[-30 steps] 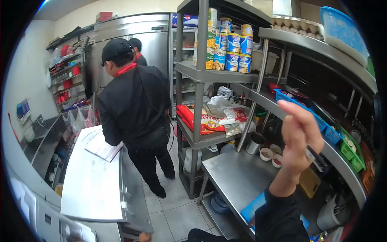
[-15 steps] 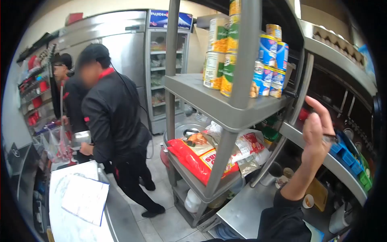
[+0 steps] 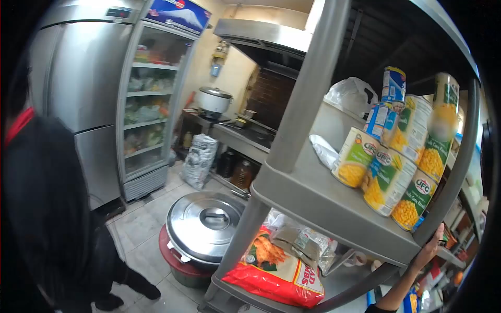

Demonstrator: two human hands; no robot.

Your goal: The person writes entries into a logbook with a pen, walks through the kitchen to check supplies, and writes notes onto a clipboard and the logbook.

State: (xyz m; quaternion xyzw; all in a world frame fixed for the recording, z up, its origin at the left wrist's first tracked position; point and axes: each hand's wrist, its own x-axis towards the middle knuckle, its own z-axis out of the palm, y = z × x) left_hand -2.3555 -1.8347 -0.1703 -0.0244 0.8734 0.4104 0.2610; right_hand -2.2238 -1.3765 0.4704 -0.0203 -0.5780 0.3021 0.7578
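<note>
My right hand [image 3: 430, 249] is at the lower right, against the near right post [image 3: 453, 175] of a grey plastic shelf unit. Its fingers seem closed round the post, partly hidden behind it. My left hand is out of view. Just above my right hand, stacked cans of corn kernels [image 3: 415, 201] stand on the upper shelf [image 3: 323, 201]. Smaller blue cans [image 3: 380, 120] and a white plastic bag [image 3: 350, 95] are behind them. On the shelf below lies a red and white bag of bread crumbs [image 3: 282, 276].
A person in black [image 3: 49, 208] stands close on the left. A large lidded pot [image 3: 201, 229] sits in a red-rimmed tub on the tiled floor. Behind are a glass-door chiller [image 3: 148, 104], a steel fridge [image 3: 86, 78], a rice cooker [image 3: 214, 101] and a silver sack [image 3: 200, 161].
My view has swung right and closer to the shelf unit. My right hand has gone from raised in the air to the shelf post. The lidded pot and rice cooker have come into sight.
</note>
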